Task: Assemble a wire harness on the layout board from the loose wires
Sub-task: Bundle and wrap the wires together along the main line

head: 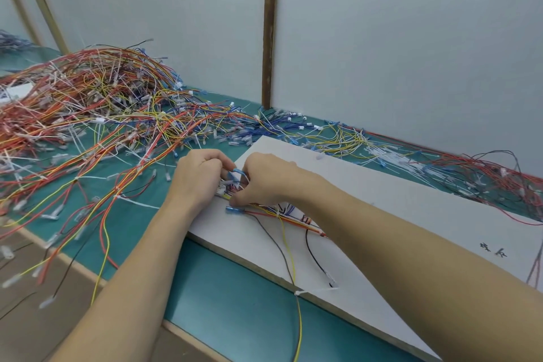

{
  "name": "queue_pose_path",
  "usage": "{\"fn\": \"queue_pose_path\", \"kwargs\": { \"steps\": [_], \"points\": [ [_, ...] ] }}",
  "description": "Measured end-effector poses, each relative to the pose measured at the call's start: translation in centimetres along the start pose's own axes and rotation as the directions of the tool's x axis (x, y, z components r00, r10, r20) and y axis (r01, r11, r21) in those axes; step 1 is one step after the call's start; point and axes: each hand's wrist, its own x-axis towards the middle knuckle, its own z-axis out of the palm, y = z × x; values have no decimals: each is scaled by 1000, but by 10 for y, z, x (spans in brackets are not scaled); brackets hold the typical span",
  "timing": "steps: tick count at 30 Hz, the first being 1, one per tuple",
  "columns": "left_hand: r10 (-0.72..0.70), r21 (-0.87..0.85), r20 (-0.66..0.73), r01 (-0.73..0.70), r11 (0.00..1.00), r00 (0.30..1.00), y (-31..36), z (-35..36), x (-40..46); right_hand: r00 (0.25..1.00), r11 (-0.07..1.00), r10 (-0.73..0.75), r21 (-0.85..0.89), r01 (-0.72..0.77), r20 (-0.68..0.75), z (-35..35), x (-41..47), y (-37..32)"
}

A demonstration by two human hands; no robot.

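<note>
- At the centre of the frame, the left hand [197,176] and the right hand [269,178] meet over the near left corner of the white layout board [411,214], knuckles up and fingers curled inward.
- The right hand pinches a blue-sleeved wire end [235,175] between thumb and forefinger; its lower fingertips press down on a bunch of wires on the board.
- The left hand has its fingers curled round the same small cluster, where a white connector [221,189] shows just below its fingertips; exactly what it grips is hidden by the fingers.
- From beneath the hands, the partly built harness [282,213] runs toward the lower right across the board: red, orange, yellow, blue and black strands lying close together.
- A yellow wire [289,247] and a black wire [313,250] branch off toward the board's near edge, and a white cable tie [316,291] sits on the yellow one at that edge.
- A blue terminal [232,209] lies on the board just below the right hand.
- In the upper left of the frame, a big tangled heap of loose wires [88,103] covers the green table [235,317].
- Along the wall behind the board, toward the right, more loose strands [346,138] lie spread out, mostly yellow, white and blue, then red further right.
- Black handwritten marks [493,250] sit on the board at the right.
</note>
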Motion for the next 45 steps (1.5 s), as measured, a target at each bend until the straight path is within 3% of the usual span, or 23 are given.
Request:
{"fn": "queue_pose_path", "kwargs": {
  "steps": [6, 13, 17, 21, 24, 29, 31, 34, 38, 42, 45],
  "points": [
    [-32, -131, -85, 21, 991, 996, -4, 1, 2, 1000, 999, 11, 37, -12, 15, 1, -1, -4],
    [12, 36, -20, -11, 999, 1000, -4, 4, 1, 999, 991, -13, 132, 7, 50, -9, -3, -1],
    [48, 116, 17, -49, 992, 999, -4, 3, 1, 994, 998, 0, 60, -7, 109, -13, 0, -9],
    [114, 11, 18, -114, 993, 993, -3, 2, -1, 988, 993, 18, 109, -35, 155, -22, -4, -7],
    [151, -55, -41, -153, 987, 988, -2, 0, -2, 982, 961, 2, 270, -54, 190, -27, -9, -2],
    [147, -142, -60, -155, 978, 987, -4, -1, -2, 995, 952, -43, 306, 13, 93, -23, -15, 7],
    [135, -152, -56, -142, 978, 989, -6, 0, -2, 996, 909, -73, 413, 46, 49, -25, -17, 11],
    [155, -130, -2, -154, 979, 988, -3, -1, -5, 998, 851, -57, 522, 61, -23, -32, -21, 23],
    [255, -113, 189, -237, 965, 948, 7, 0, -19, 994, 803, -73, 586, 107, -81, -36, -32, 31],
    [255, -197, 305, -201, 960, 917, 27, -1, -36, 988, 785, -58, 604, 136, -146, -43, -41, 38],
    [169, -328, 303, -64, 942, 938, 32, 6, -60, 987, 760, -61, 634, 143, -150, -54, -51, 43]
  ]
}}
